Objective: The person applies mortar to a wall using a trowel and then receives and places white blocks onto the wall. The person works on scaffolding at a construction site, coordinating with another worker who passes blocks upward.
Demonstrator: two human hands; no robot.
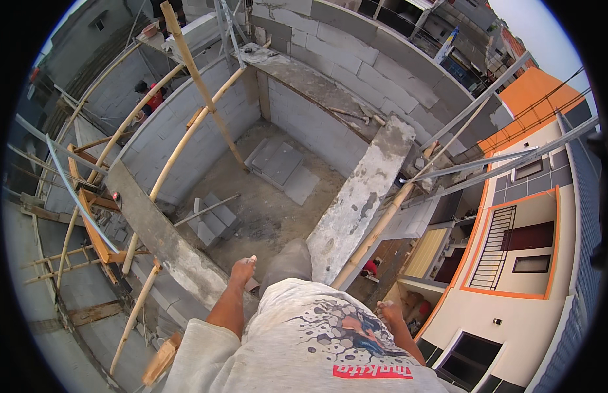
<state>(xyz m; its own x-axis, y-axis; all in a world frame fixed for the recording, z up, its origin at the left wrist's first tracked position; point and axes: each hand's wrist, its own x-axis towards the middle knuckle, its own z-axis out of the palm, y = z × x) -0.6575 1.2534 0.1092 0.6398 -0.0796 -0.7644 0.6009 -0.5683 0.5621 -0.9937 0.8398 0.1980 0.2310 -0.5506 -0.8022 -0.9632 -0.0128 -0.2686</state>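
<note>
My left hand [243, 268] is closed in a loose fist, with nothing showing in it. It hangs in the air in front of me, nearest to the concrete beam [166, 239] on the left. My right hand [389, 311], fingers curled and no object visible in them, is out to my right, past the long bamboo pole [369, 245]. One grey trouser leg [287, 262] reaches forward beside the rough concrete ledge [363, 196]; my feet are hidden.
Below lies a block-walled room with a stack of grey blocks [277, 164] and loose blocks [212, 219] on its floor. An upright bamboo pole [202, 85] rises ahead. A hammer [356, 116] rests on the far ledge. People work at far left and below right.
</note>
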